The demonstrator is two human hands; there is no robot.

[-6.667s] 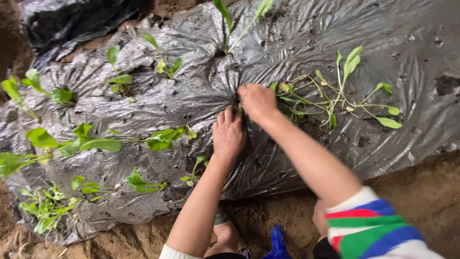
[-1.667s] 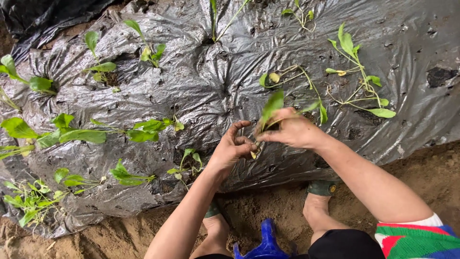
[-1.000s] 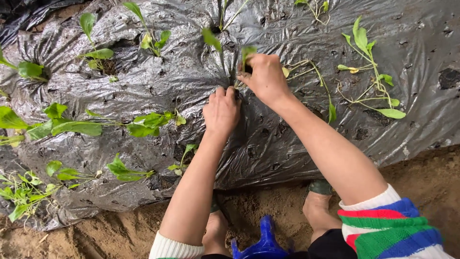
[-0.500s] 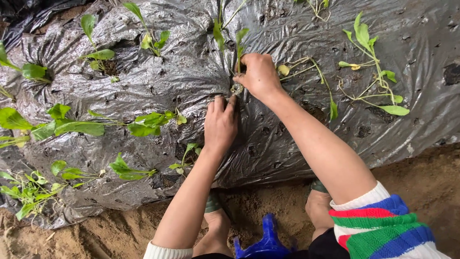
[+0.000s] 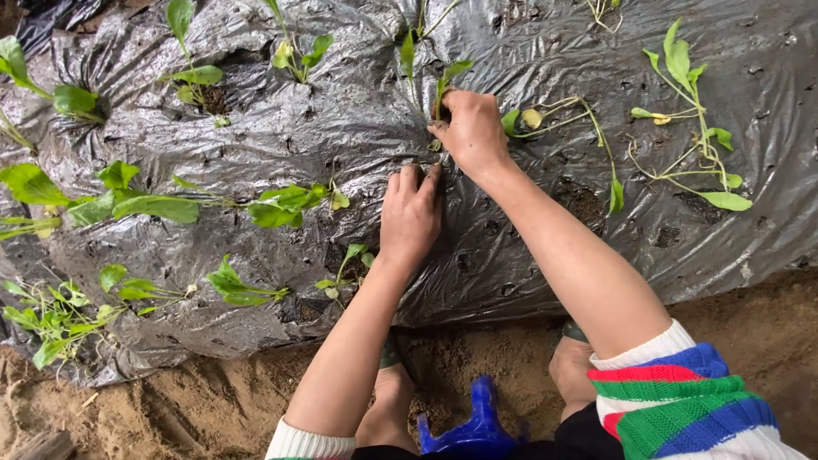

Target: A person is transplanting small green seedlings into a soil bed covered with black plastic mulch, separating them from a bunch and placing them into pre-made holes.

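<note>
A: Seedling (image 5: 443,85) position: upper centre of the frame, upright in a hole in the black plastic mulch sheet (image 5: 358,128).

B: Hand states?

A: Left hand (image 5: 411,213), centre frame: fingers together, pressed flat on the sheet just below the hole, gripping nothing. Right hand (image 5: 473,128), to its right: fingers closed around the seedling's base.

B: Step in hand?

A: Judged as setting the stem into the hole. The next move calls for firming soil at the base while the sheet is held down.

B: Counts?

A: Two hands. One blue object (image 5: 469,422) at bottom centre, between two feet. Loose seedlings (image 5: 690,128) at upper right: exact number cannot be told.
</note>
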